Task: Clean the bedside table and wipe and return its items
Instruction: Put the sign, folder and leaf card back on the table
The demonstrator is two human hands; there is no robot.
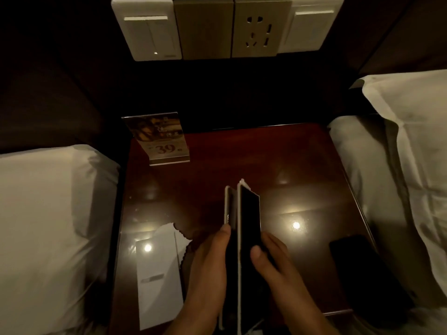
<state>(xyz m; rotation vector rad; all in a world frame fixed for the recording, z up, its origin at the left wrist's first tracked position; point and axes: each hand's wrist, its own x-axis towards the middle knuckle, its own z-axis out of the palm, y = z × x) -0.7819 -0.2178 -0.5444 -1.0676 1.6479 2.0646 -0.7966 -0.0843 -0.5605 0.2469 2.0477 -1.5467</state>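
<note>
our glossy bedside table (278, 165) lies under two thin dark panels we hold on edge: right hand (273, 259) curled round the taller panel (250, 218), left hand (208, 259) pinching the shorter panel (231, 209). gripped only at their lower ends, either could tip and strike the phone (353, 259).

shiny dark-wood bedside table (242, 165) | acrylic sign (159, 139) standing back-left | white paper (157, 274) flat front-left | black phone (358, 269) flat front-right | dark boards (250, 213), two, held upright mid-front
</note>
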